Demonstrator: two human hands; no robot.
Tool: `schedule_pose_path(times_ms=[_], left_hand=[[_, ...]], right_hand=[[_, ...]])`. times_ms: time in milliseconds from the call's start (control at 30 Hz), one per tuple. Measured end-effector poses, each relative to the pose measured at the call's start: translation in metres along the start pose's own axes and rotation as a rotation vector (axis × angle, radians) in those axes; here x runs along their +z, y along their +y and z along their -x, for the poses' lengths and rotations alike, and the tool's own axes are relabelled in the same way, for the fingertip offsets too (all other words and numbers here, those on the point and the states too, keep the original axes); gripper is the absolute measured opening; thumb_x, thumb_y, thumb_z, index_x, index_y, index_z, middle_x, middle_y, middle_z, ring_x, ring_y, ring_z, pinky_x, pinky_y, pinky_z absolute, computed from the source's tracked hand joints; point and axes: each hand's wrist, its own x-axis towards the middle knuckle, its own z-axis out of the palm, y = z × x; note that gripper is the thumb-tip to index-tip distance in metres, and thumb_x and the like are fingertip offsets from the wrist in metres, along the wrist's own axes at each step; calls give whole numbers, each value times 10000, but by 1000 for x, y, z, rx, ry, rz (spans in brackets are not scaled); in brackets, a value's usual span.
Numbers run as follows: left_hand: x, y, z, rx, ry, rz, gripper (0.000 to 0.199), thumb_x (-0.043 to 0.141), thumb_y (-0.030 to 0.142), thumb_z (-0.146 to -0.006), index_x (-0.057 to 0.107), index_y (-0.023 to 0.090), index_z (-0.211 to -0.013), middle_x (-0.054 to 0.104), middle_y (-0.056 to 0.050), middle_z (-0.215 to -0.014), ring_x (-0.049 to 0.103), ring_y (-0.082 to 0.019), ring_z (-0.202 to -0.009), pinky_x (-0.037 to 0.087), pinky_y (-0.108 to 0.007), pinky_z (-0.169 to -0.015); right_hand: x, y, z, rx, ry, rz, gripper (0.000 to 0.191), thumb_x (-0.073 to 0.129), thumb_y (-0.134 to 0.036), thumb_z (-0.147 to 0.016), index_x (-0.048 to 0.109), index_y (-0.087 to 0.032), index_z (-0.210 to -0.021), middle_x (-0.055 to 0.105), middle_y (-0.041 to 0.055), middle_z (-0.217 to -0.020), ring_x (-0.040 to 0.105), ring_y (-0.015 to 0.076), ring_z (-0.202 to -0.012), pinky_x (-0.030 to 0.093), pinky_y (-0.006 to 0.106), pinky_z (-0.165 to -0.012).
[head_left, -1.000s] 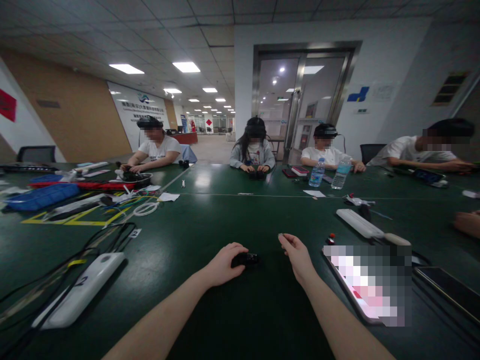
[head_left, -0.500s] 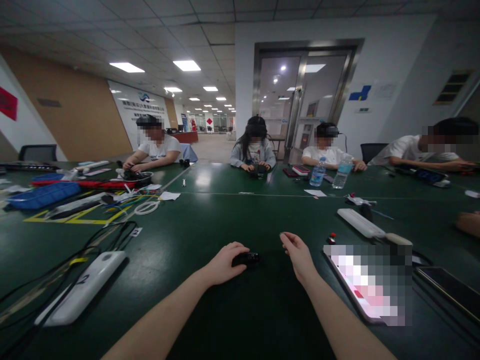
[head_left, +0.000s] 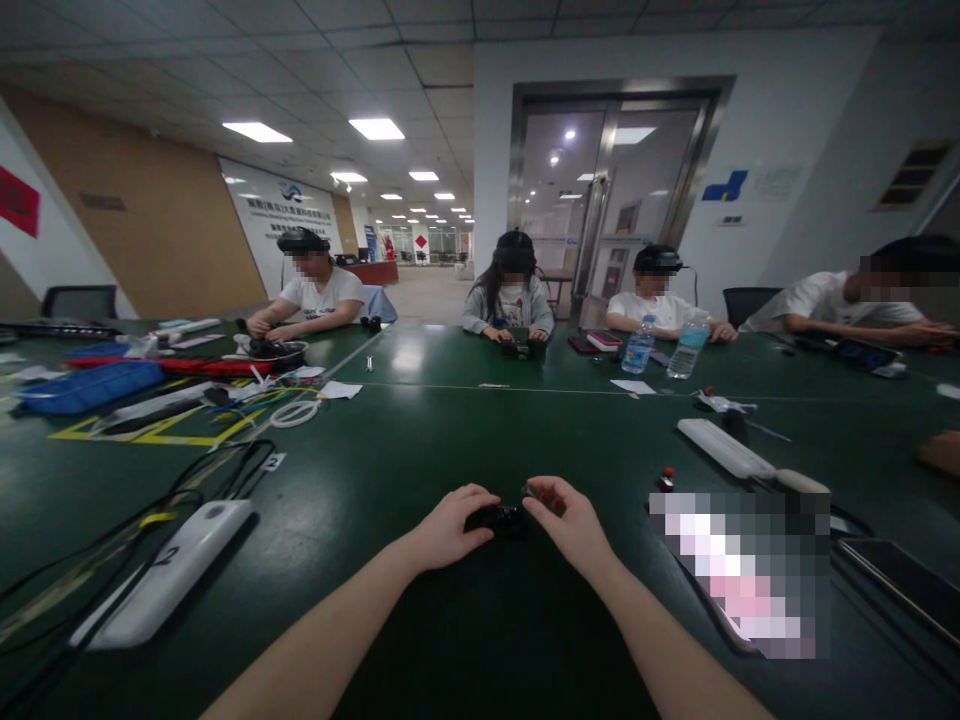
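Low over the table, my left hand (head_left: 459, 528) is closed around the back end of a small black glossy object (head_left: 501, 517), its fingers over the top and its thumb along the near side. What kind of object it is cannot be made out. My right hand (head_left: 568, 518) is just to the right, with thumb and fingertips pinched at that object's right end. Between those fingers shows a small dark and reddish piece (head_left: 541, 494), too small to name. Whether it touches the black object is unclear.
A phone (head_left: 739, 575) with a blurred screen lies right of my right arm, a small red-topped item (head_left: 667, 478) behind it. A white power bank (head_left: 169, 575) and black cables are at left. Farther off stand water bottles (head_left: 638, 343) and a blue tray (head_left: 94, 388). Several people sit opposite.
My right hand has moved left, from apart over the table to the right end of the black object. My left hand has kept its hold in place.
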Motion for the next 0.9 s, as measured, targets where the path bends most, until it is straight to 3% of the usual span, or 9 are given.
schedule_pose_path(times_ms=[300, 700, 900], left_hand=[[1, -1, 0, 28, 47, 31, 451, 608, 259, -774, 516, 251, -1216, 544, -53, -1211, 487, -210, -1131, 379, -398, -995], [-2, 3, 2, 46, 31, 26, 356, 597, 229, -793, 546, 271, -1142, 543, -26, -1161, 494, -186, -1087, 404, -383, -955], [0, 3, 1, 115, -15, -112, 289, 561, 207, -824, 632, 330, -1076, 494, -14, -1166, 480, -179, -1090, 391, -362, -956]], right_hand=[[9, -21, 10, -93, -302, 195, 191, 604, -258, -783, 656, -254, -967, 622, 7, -1003, 539, 184, -969, 428, 341, -855], [10, -20, 10, -63, -324, 252, 217, 587, -247, -796, 648, -256, -1004, 594, 6, -1053, 512, 185, -1019, 418, 341, -879], [12, -16, 9, -38, -295, 274, 263, 651, -284, -737, 666, -266, -998, 567, 24, -1016, 513, 202, -990, 418, 348, -866]])
